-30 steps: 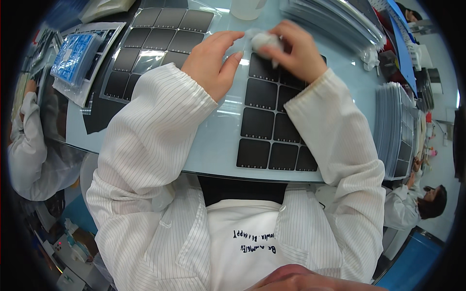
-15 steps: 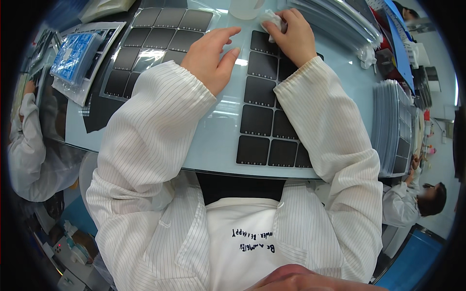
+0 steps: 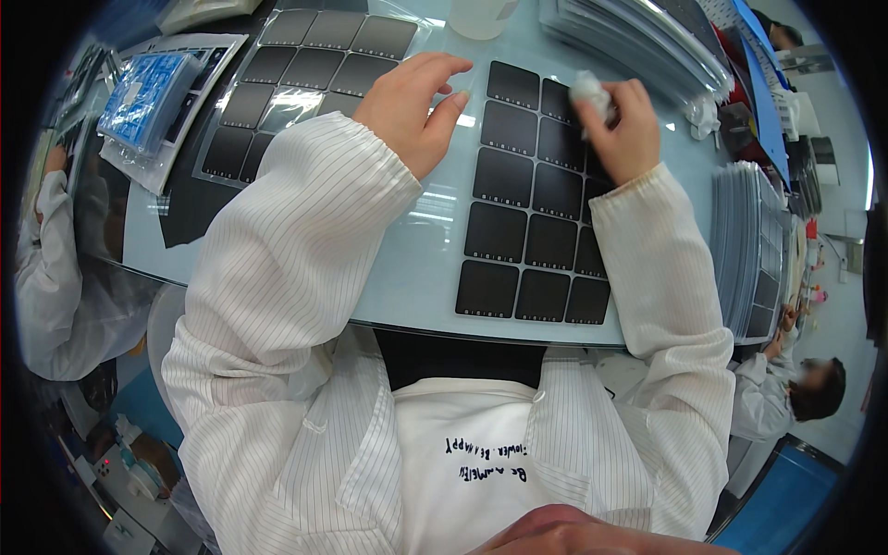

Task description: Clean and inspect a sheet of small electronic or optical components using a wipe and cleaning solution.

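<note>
A sheet of dark rounded squares in rows (image 3: 558, 191) lies flat on the glass tabletop in front of me. Over its far right part my right hand (image 3: 631, 129) pinches a crumpled white wipe (image 3: 590, 96), slightly blurred. Whether the wipe touches the sheet, I cannot tell. My left hand (image 3: 413, 111) is held to the left of the sheet, thumb and fingers apart, nothing in it. Beyond that hand lies another sheet of dark squares in a clear, shiny sleeve (image 3: 301, 67); my left sleeve covers its near corner.
A blue packet (image 3: 146, 106) lies at the far left. Piles of clear-sleeved sheets stand at the back right (image 3: 629, 46) and right edge (image 3: 737, 250). A translucent cup (image 3: 480, 17) stands at the back, a crumpled white tissue (image 3: 703, 117) at right. Other people sit at both sides.
My right hand has moved right and toward me with the wipe, from the sheet's far left corner to its far right part. The left hand has shifted slightly right.
</note>
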A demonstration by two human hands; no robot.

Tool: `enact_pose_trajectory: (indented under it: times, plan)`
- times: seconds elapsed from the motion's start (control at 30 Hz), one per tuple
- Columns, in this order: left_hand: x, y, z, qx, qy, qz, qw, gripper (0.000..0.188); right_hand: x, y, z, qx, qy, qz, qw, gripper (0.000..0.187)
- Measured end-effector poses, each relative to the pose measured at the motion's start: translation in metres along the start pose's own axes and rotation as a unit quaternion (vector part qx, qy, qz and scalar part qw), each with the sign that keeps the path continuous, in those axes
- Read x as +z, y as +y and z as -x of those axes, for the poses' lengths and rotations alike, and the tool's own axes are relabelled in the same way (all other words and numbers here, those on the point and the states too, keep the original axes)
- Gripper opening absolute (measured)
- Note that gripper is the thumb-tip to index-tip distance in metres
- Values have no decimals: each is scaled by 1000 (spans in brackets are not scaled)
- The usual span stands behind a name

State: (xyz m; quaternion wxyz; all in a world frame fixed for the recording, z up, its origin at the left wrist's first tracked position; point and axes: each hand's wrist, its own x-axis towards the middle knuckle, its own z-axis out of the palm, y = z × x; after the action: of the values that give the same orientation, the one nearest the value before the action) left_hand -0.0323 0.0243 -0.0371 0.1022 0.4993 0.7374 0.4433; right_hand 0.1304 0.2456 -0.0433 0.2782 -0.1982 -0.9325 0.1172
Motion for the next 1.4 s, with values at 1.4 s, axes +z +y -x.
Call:
enact_pose_trajectory:
  times: [1.4]
  plan:
    - [-14, 8, 0, -231, -79, 394, 886, 55, -144, -8, 124, 392, -172, -381, 819, 43]
